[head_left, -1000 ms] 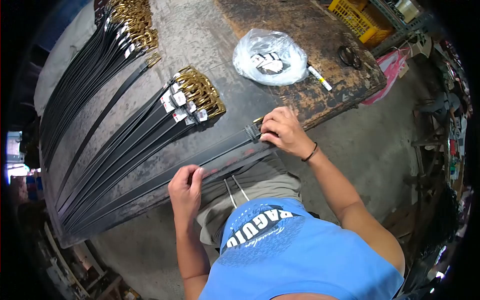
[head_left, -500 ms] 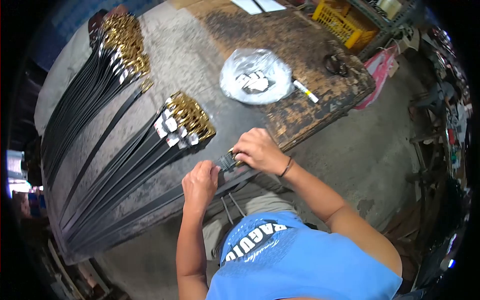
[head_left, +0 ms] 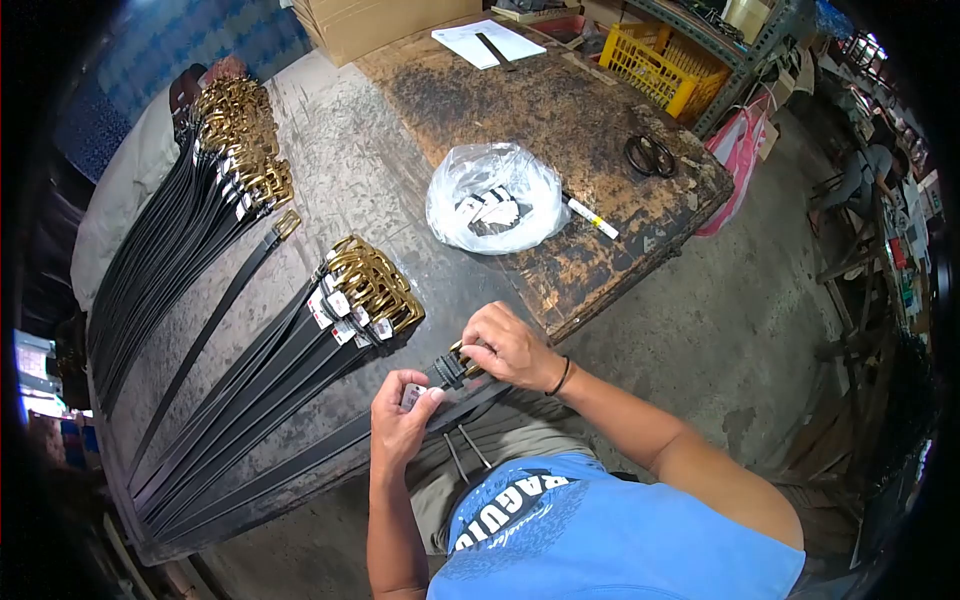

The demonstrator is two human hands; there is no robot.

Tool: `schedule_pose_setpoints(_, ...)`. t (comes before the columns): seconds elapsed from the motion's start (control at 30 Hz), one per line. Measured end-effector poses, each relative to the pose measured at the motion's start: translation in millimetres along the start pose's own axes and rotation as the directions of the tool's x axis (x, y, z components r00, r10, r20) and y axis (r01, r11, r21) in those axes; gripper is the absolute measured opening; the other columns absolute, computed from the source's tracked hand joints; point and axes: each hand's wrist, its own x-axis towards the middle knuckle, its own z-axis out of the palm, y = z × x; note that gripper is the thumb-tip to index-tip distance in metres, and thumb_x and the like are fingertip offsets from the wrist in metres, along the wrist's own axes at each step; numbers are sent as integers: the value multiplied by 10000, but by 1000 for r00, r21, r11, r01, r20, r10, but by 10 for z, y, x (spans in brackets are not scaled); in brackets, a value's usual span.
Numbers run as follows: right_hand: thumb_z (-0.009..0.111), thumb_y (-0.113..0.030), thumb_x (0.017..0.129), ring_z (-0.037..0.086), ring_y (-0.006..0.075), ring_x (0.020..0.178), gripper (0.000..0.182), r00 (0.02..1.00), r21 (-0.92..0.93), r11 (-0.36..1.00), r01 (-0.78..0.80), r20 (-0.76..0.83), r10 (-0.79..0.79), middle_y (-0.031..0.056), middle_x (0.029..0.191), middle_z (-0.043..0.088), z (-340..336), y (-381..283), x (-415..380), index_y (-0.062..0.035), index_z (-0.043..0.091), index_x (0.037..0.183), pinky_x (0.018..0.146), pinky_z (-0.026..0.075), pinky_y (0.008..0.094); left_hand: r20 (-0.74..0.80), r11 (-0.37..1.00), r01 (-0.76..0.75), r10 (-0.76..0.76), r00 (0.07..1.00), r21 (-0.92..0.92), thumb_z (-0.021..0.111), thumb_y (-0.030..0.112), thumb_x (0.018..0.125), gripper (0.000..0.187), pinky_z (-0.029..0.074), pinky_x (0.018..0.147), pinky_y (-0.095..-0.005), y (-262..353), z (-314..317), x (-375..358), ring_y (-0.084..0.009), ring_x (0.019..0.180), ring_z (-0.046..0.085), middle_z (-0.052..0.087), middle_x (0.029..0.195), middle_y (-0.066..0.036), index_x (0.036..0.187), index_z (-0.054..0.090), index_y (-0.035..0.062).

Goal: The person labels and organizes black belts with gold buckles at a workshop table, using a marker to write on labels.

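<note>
My right hand [head_left: 510, 348] grips the gold buckle end of a black belt [head_left: 300, 462] that runs along the near edge of the worktable. My left hand [head_left: 402, 425] pinches a small white tag [head_left: 411, 396] just behind the buckle, against the belt's strap. Both hands sit close together above my lap. To their left lies a fanned stack of tagged black belts with gold buckles [head_left: 365, 290].
A larger pile of belts [head_left: 225, 160] lies at the far left, with a single belt [head_left: 215, 315] between the piles. A clear plastic bag of tags [head_left: 492, 198], a marker [head_left: 592, 217], scissors [head_left: 650, 155] and papers [head_left: 488, 43] rest on the table [head_left: 600, 250]. A yellow crate [head_left: 668, 55] stands behind.
My left hand slid along the belt toward the buckle and now holds a white tag. My right hand pulled the buckle end nearer to my body. The view tilted upward.
</note>
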Motion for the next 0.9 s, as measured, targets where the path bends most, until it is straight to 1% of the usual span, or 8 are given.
schedule_pose_setpoints(0.03, 621, -85, 817, 534, 295, 880, 100, 1000, -2, 1000, 2, -6, -2, 109, 894, 546, 31, -40, 15, -31, 546, 855, 774, 436, 378, 2, 1000, -5, 5, 1000, 3, 678, 96, 817, 225, 360, 548, -186, -20, 6, -5, -21, 638, 452, 517, 759, 58, 996, 563, 23)
schedule_pose_setpoints(0.1, 601, -85, 849, 565, 303, 859, 97, 998, 249, 967, -57, -15, 63, 120, 943, 563, 124, -114, 48, -28, 533, 888, 730, 458, 365, -5, 988, -92, 92, 996, -124, 631, 82, 851, 218, 380, 596, -183, -78, 28, 3, -28, 696, 476, 536, 810, 40, 1050, 571, 18)
schedule_pose_setpoints(0.13, 610, -35, 842, 585, 295, 753, 99, 998, 304, 953, 0, -65, 21, 120, 903, 585, 188, -128, 69, -16, 524, 887, 642, 468, 346, -29, 986, -155, 154, 988, -53, 594, 54, 881, 224, 409, 638, -184, -95, 23, -4, -32, 720, 488, 565, 826, 18, 1101, 580, 13)
schedule_pose_setpoints(0.27, 644, -55, 830, 589, 292, 701, 120, 999, 300, 954, -3, 32, -6, 103, 794, 586, 326, -157, 63, -10, 551, 891, 626, 458, 349, -134, 965, -217, 198, 971, -149, 589, 58, 889, 194, 415, 626, -191, -170, 73, 10, -37, 703, 494, 572, 804, 21, 1076, 590, 6)
schedule_pose_setpoints(0.33, 636, -60, 834, 596, 300, 717, 102, 998, 278, 961, -9, 59, -8, 106, 803, 585, 324, -168, 60, -17, 562, 889, 633, 462, 359, -109, 979, -193, 199, 974, 61, 580, 63, 900, 146, 421, 609, -198, -214, 29, 13, -42, 679, 498, 578, 772, 23, 1030, 605, 3)
schedule_pose_setpoints(0.67, 607, 34, 752, 605, 290, 840, 237, 994, 287, 958, 17, 96, -46, 110, 872, 607, 301, -157, -34, -27, 606, 981, 751, 470, 368, -87, 987, -146, 152, 985, 69, 592, 117, 905, 120, 427, 596, -208, -286, 48, 46, -50, 663, 501, 588, 737, -2, 932, 587, 0)
schedule_pose_setpoints(0.73, 601, 19, 766, 607, 285, 837, 250, 979, 258, 962, -93, 201, 41, 111, 861, 610, 252, -218, -5, -38, 588, 1010, 740, 469, 363, -84, 978, -179, 188, 979, 107, 593, 127, 906, 130, 432, 590, -222, -231, 76, 44, -57, 660, 506, 587, 720, -10, 928, 582, -1)
schedule_pose_setpoints(0.9, 617, 18, 773, 614, 268, 784, 259, 998, 273, 962, -5, 68, -14, 105, 846, 624, 324, -159, -3, -34, 587, 1025, 714, 478, 345, -65, 983, -145, 153, 986, 116, 583, 117, 905, 117, 439, 585, -242, -177, 78, 51, -72, 654, 514, 587, 724, -27, 904, 576, 0)
